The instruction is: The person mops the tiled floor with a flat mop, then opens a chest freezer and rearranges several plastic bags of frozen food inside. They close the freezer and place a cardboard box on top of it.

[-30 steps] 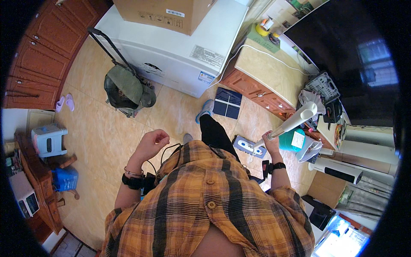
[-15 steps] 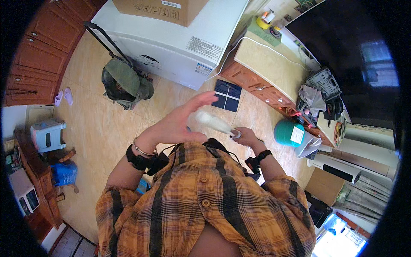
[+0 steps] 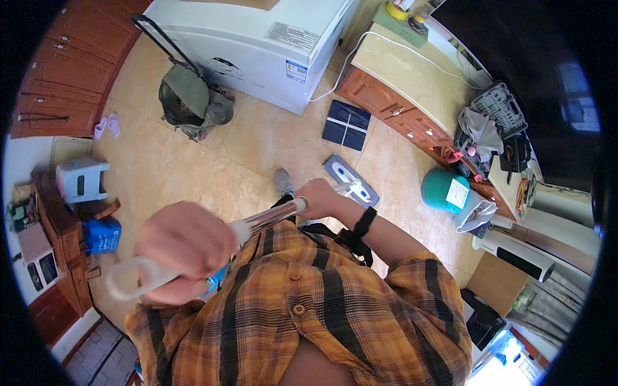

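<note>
I hold a flat mop (image 3: pixel 269 220) slantwise across my body, with its silver pole and white grip. My left hand (image 3: pixel 185 241) is closed around the white grip near the top, and a pale loop end pokes out below it; hand and loop are blurred. Further down the pole, my right hand (image 3: pixel 322 198) wraps round it. Beyond that hand, the rectangular grey-and-white mop head (image 3: pixel 351 181) lies at the floor, ahead of my feet. One grey shoe (image 3: pixel 283 183) shows beside the pole.
A dark square scale (image 3: pixel 346 125) lies on the tiled floor (image 3: pixel 238 161) past the mop head. Ahead stand a white chest freezer (image 3: pixel 257 77) and a green wheeled bag (image 3: pixel 190 100). To the right are a wooden cabinet (image 3: pixel 386 103) and a green bucket (image 3: pixel 444 190); a blue stool (image 3: pixel 82 180) is left.
My left hand, open before, has closed on the mop's grip and come down to the left. My right hand has shifted left onto the pole. The mop head has come into view.
</note>
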The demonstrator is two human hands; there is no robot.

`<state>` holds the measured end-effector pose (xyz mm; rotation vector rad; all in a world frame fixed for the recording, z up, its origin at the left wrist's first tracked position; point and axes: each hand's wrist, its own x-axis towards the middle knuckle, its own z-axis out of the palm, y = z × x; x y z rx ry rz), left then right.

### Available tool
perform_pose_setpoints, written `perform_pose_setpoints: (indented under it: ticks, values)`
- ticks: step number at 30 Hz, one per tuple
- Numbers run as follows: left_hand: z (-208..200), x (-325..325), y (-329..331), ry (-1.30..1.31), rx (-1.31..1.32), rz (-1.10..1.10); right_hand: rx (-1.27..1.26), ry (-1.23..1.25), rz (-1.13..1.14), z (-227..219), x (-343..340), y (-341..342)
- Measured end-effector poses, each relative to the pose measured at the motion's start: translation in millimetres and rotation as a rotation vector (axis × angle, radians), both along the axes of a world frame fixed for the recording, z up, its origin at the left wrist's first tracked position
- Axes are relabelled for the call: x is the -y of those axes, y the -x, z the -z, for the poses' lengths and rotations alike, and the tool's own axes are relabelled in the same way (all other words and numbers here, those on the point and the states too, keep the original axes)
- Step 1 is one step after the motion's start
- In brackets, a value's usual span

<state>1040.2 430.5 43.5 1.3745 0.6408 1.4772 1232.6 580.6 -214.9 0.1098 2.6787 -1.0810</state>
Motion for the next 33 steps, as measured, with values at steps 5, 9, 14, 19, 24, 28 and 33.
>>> perform_pose_setpoints:
  ticks: [5,9,14,19,24,28,33]
  values:
    - [-59,47,-33,-0.004,-0.309,-0.005,-0.208,-0.002,-0.057,-21,37,25]
    - [-58,76,-67,-0.121,-0.298,-0.116,-0.364,0.084,0.122,-14,56,32]
    - [-46,107,-107,-0.073,-0.296,-0.255,-0.368,0.173,0.026,-1,72,25]
    - [-33,140,-120,-0.048,-0.258,-0.295,-0.303,0.228,-0.034,9,90,19]
    - [-35,189,-117,0.014,-0.222,-0.426,-0.268,0.156,-0.108,17,142,30]
    - [-73,247,-95,0.103,-0.199,-0.390,-0.295,0.289,-0.184,-1,227,53]
    - [-106,307,-78,0.125,-0.218,-0.283,-0.238,0.476,-0.334,-36,314,70]
